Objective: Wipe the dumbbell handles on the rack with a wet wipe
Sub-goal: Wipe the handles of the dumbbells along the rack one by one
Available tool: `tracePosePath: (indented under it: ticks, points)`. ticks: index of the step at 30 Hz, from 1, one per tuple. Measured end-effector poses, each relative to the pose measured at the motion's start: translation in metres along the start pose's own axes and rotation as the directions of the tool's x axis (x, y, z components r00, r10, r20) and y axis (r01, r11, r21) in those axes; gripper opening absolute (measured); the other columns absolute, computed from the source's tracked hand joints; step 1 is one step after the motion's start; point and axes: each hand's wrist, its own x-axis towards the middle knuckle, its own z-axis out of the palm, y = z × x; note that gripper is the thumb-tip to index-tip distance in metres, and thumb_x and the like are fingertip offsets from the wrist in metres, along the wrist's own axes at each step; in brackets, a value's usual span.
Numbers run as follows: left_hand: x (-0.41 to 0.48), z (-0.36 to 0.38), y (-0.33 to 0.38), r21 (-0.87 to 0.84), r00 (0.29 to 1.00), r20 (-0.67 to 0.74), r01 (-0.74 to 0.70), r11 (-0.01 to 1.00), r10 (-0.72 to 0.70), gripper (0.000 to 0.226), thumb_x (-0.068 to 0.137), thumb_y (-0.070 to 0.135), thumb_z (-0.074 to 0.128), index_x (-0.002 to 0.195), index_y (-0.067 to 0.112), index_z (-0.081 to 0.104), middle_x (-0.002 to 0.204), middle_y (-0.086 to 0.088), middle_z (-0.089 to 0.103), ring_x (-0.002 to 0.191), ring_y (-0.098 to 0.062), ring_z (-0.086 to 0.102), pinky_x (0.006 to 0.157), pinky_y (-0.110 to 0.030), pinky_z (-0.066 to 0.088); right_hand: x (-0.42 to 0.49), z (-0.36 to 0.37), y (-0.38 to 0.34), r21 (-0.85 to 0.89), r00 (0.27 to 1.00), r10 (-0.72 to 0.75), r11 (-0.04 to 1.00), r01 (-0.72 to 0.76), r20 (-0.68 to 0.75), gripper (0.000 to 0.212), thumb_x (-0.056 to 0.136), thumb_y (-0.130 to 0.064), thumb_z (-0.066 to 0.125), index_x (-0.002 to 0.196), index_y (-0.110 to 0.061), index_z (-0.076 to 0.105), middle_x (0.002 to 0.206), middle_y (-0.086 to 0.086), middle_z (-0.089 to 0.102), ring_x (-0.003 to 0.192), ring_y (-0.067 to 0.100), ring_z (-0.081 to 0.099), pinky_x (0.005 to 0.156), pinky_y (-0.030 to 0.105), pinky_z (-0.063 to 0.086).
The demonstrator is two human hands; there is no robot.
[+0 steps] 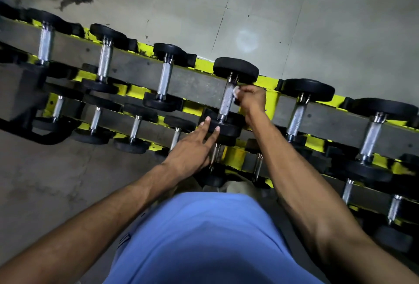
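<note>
White wipe [236, 91] in right hand [252, 98] at handle [226, 103]'s far end

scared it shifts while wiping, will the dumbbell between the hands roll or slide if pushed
Probably heavy for its size: the dumbbell has thick heads on a metal handle. It likely will not roll far, since its heads sit on the yellow rack rails. The left hand flat on the near head hints it may turn.
</note>
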Motion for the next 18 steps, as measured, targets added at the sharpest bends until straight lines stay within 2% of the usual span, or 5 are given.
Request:
tracePosePath:
  ticks: [2,7,12,16,18]
  points:
    - [0.000,0.001,-0.002,0.014,1.000,0.005,-0.004,1.000,0.004,0.086,0.100,0.021,0.053,0.168,0.013,-0.001,0.170,-0.027,-0.017,0.161,-0.034,0.008,0.125,-0.041,0.028,0.007,0.003,0.000,0.069,1.000,0.009,0.998,-0.009,-0.003,0.014,0.081,0.001,0.077,0.091,-0.007,0.073,0.083,0.015,0.071,0.068,0.022,0.062,0.068,0.038,0.057]
    - [-0.003,-0.001,0.001,0.008,1.000,0.012,-0.006,1.000,0.006,0.083,0.104,0.024,0.050,0.168,0.013,-0.001,0.171,-0.026,-0.017,0.161,-0.034,0.010,0.124,-0.042,0.030,-0.047,-0.016,0.041,-0.104,0.991,0.062,0.993,-0.050,0.115,0.021,0.079,0.000,0.079,0.080,-0.019,0.072,0.084,0.004,0.074,0.074,0.017,0.066,0.079,0.031,0.056]
    - [0.000,0.000,-0.004,0.008,1.000,-0.011,-0.013,1.000,0.013,0.082,0.103,0.023,0.049,0.168,0.013,0.000,0.171,-0.027,-0.016,0.161,-0.035,0.009,0.123,-0.043,0.031,0.000,0.001,-0.008,0.016,1.000,-0.016,1.000,0.017,-0.025,0.021,0.080,0.002,0.078,0.076,-0.017,0.070,0.075,0.008,0.070,0.068,0.022,0.061,0.071,0.043,0.057]
    - [-0.003,0.003,0.000,-0.006,1.000,0.000,0.004,1.000,-0.004,0.075,0.106,0.023,0.043,0.168,0.014,-0.001,0.171,-0.025,-0.016,0.161,-0.034,0.009,0.125,-0.042,0.028,-0.046,-0.004,0.026,-0.129,0.997,-0.067,0.990,0.063,-0.024,0.013,0.082,-0.008,0.080,0.082,-0.019,0.074,0.080,-0.002,0.073,0.074,0.013,0.065,0.076,0.028,0.054]
    - [-0.001,0.000,0.001,-0.016,1.000,-0.012,0.005,1.000,-0.006,0.076,0.106,0.022,0.043,0.168,0.014,0.000,0.171,-0.025,-0.016,0.161,-0.034,0.008,0.125,-0.043,0.028,-0.073,-0.009,0.042,-0.275,0.976,-0.216,0.938,0.211,0.014,0.007,0.083,-0.012,0.079,0.089,-0.015,0.076,0.085,-0.005,0.073,0.078,0.009,0.066,0.074,0.019,0.051]
